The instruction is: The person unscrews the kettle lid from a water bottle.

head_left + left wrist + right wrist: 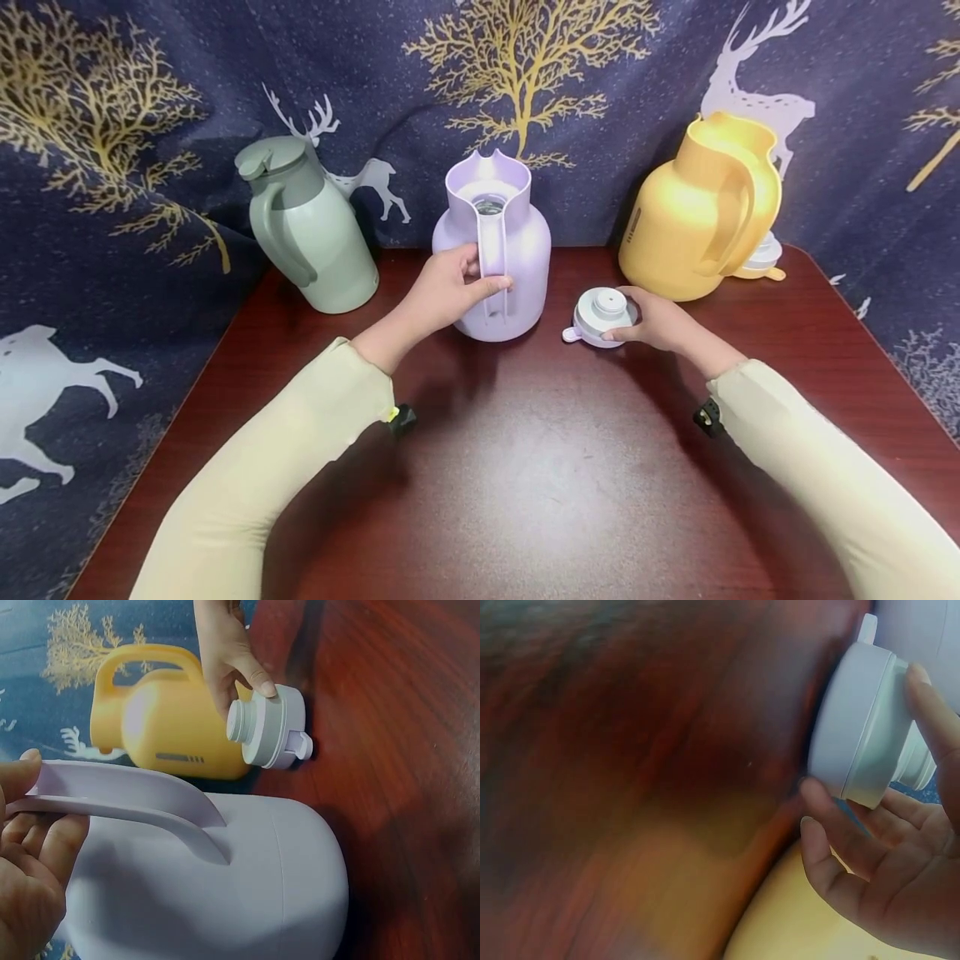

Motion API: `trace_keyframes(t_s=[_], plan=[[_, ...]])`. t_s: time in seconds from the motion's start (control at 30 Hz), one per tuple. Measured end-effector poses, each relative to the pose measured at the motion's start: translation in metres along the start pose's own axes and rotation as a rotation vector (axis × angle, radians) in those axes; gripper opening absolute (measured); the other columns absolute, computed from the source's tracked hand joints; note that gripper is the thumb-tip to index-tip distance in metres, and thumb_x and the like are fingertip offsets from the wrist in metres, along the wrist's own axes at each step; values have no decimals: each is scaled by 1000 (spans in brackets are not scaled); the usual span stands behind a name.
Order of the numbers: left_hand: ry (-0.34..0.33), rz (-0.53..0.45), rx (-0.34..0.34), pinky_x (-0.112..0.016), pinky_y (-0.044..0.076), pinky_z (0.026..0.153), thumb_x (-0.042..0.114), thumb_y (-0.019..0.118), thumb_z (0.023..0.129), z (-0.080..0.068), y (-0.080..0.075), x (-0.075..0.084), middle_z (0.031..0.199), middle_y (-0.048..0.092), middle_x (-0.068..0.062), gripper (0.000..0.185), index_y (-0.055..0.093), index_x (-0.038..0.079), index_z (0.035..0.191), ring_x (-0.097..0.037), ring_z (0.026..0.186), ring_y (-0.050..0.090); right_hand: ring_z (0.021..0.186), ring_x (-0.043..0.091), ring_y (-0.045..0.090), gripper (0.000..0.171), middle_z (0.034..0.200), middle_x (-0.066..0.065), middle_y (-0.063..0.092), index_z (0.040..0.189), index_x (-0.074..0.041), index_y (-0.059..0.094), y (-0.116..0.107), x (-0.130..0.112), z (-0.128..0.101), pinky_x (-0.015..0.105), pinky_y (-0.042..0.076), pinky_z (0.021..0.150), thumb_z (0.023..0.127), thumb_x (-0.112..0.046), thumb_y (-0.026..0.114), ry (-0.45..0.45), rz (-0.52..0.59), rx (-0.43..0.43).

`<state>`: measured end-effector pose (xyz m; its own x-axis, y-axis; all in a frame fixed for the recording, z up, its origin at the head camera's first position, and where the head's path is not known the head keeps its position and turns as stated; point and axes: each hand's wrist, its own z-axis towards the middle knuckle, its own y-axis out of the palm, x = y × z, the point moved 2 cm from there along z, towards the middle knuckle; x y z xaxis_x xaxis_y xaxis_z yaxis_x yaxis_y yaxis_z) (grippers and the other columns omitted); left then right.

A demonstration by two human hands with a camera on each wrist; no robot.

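Tabletop (525, 467) bears green jug (311, 225), yellow jug (701, 212).

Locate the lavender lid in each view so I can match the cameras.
Head: lavender lid right of centre on the table, in the right hand.
Left wrist: upper centre, tilted sideways.
Right wrist: top right, fingers around it.
Shared landmark: yellow jug beside it.

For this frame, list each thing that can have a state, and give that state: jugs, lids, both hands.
Purple jug: upright, lid off, mouth open.
Purple lid: upside down on the table, held.
Green jug: upright, lid on.
Yellow jug: upright, lid off.
Pale lid: lying behind the yellow jug.
Left hand: grips the purple jug's handle.
Right hand: holds the purple lid.
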<state>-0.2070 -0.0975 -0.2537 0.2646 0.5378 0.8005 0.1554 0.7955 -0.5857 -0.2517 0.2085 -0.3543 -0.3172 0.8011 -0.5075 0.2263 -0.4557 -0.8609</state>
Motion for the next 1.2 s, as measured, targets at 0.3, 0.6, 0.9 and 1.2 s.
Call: trace_keyframes(t_s=[0.3, 0.6, 0.9, 1.2], plan=[[0, 11, 13, -31, 51, 83, 20, 72, 90, 13, -8, -4, 105, 76, -16, 30, 66, 0, 112, -21, 99, 66, 124, 48, 52, 80, 134, 34, 54, 142, 11, 38, 1, -5, 21, 58, 38, 110, 83, -25, 78, 41, -11, -4], [-23, 20, -16, -27, 45, 79, 21, 70, 92, 26, -13, -6, 109, 75, -16, 31, 65, 1, 115, -20, 94, 58, 130, 49, 46, 82, 140, 35, 47, 145, 11, 33, 4, -14, 41, 57, 34, 114, 86, -29, 75, 126, -3, -11], [-63, -33, -59, -29, 49, 85, 18, 69, 93, 34, -15, -9, 115, 72, -17, 35, 62, 0, 122, -19, 97, 60, 134, 49, 42, 86, 146, 35, 41, 148, 10, 27, 6, -19, 59, 55, 32, 117, 89, -33, 71, 199, 10, -24], [-63, -65, -57, -23, 47, 80, 15, 67, 93, 44, -13, -7, 114, 72, -19, 33, 62, -1, 122, -15, 93, 59, 138, 49, 38, 87, 148, 37, 37, 150, 10, 23, 8, -15, 75, 53, 29, 119, 91, -35, 69, 246, 30, -1]])
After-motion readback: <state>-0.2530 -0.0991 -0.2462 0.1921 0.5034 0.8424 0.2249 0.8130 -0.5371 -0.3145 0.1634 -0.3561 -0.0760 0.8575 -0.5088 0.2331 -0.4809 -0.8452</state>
